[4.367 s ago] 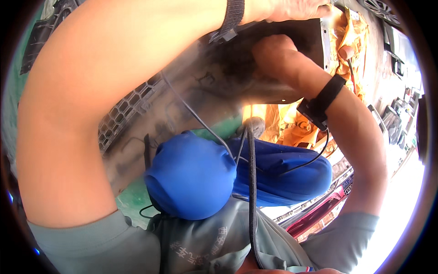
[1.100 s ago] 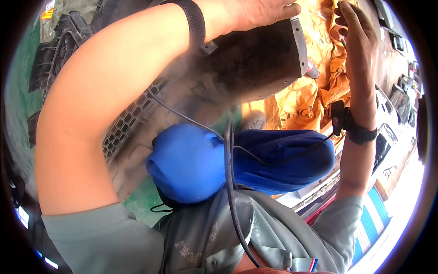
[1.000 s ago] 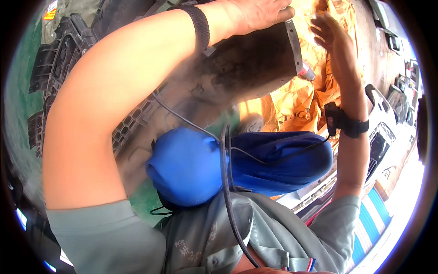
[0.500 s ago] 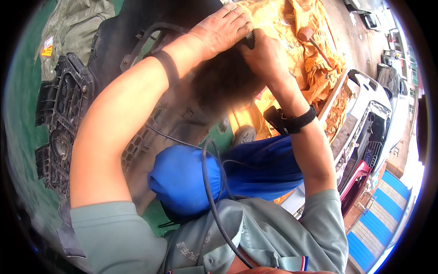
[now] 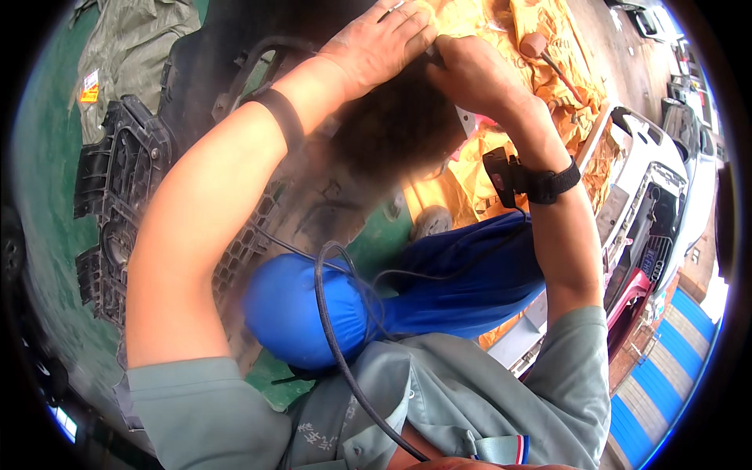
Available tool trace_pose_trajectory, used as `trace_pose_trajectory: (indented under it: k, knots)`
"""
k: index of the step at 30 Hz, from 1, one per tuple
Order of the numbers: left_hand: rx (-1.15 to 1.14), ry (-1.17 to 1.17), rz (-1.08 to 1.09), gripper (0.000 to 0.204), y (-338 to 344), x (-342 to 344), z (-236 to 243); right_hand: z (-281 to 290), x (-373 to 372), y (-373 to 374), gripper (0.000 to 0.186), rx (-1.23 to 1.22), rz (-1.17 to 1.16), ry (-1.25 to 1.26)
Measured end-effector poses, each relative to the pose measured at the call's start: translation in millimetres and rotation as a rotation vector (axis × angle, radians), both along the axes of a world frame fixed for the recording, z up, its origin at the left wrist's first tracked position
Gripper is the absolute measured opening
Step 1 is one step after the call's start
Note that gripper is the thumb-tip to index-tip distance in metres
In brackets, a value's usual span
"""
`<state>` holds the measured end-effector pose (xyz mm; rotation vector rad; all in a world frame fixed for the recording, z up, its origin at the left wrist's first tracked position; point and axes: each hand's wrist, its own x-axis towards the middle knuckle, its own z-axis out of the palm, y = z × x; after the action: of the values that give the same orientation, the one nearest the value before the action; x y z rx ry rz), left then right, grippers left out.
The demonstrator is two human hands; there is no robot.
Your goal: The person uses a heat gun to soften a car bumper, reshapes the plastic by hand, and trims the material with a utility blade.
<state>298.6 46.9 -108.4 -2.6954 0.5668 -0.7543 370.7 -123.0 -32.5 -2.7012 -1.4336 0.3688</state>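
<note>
My left hand (image 5: pixel 376 48) lies at the top edge of a dark, dirty curved plastic panel (image 5: pixel 388 129), its fingers bent over that edge. My right hand (image 5: pixel 478 78) is right beside it, fingers curled at the panel's right end; what lies inside them is hidden. A pale perforated strip and something red show below my right hand. Black straps circle both wrists, the right one carrying a small black device. Dark cables (image 5: pixel 333 329) hang over my bent blue-trousered knees (image 5: pixel 294 309).
Orange crumpled sheeting (image 5: pixel 439 200) lies right, with a mallet (image 5: pixel 535 45) on it. Black plastic grille parts (image 5: pixel 125 157) and a grey-green tarp (image 5: pixel 117 47) are left on the green floor (image 5: pixel 47 180). White bumpers (image 5: pixel 642 141), a red part (image 5: pixel 630 301) and cars stand right.
My right hand has come from reaching out at the right to the panel's edge beside my left hand. Since half a second ago both hands have shifted slightly upward, the right also rightward.
</note>
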Motion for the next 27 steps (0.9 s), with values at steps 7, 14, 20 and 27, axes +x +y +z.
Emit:
trace_pose_trajectory:
  k: [7, 14, 20, 27]
  knots:
    - [-0.091, 0.058, -0.035, 0.049, 4, 2, -2, 9, -24, -7, 0.021, -0.248, -0.059, -0.181]
    - [-0.042, 0.096, -0.034, 0.046, 4, 4, -3, 3, -10, -22, 0.035, -0.076, -0.042, 0.027]
    - [-0.053, 0.055, -0.047, 0.046, 3, 3, 1, 10, -1, -22, 0.034, -0.107, 0.004, 0.091]
    - [-0.054, 0.064, -0.033, 0.049, 2, 3, -3, 9, -1, -20, 0.033, -0.125, 0.048, 0.071]
